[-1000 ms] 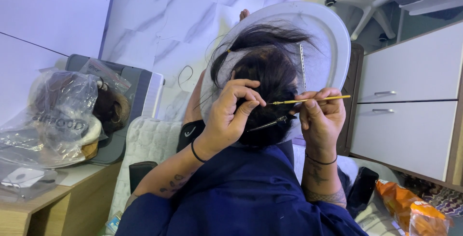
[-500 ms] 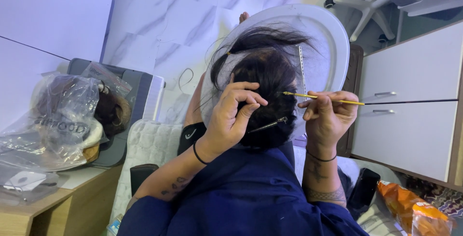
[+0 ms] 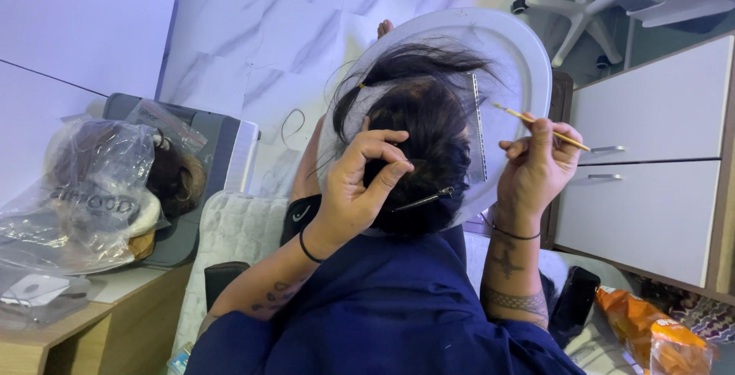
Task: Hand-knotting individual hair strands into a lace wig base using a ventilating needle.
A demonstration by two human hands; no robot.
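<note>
A dark wig (image 3: 429, 137) lies over a white oval form (image 3: 521, 53) above a blue cloth (image 3: 383, 306) in front of me. My left hand (image 3: 356, 187) rests on the hair and pinches a strand between thumb and fingers. My right hand (image 3: 536, 168) is just right of the wig and holds a thin yellow needle tool (image 3: 540, 125), its tip clear of the hair. A black clip (image 3: 423, 200) sits in the hair near my left thumb. A narrow metal comb (image 3: 479, 141) lies along the wig's right side.
A clear plastic bag with brown hair pieces (image 3: 92, 191) sits on a wooden desk (image 3: 46, 337) at the left. White drawers (image 3: 651, 168) stand at the right, an orange snack bag (image 3: 651, 329) and a black phone (image 3: 574, 306) below them. A chair base (image 3: 582, 7) is at top right.
My right hand has drawn the yellow tool out of the hair and moved right and slightly up. My left hand stays on the wig with its fingers a little looser.
</note>
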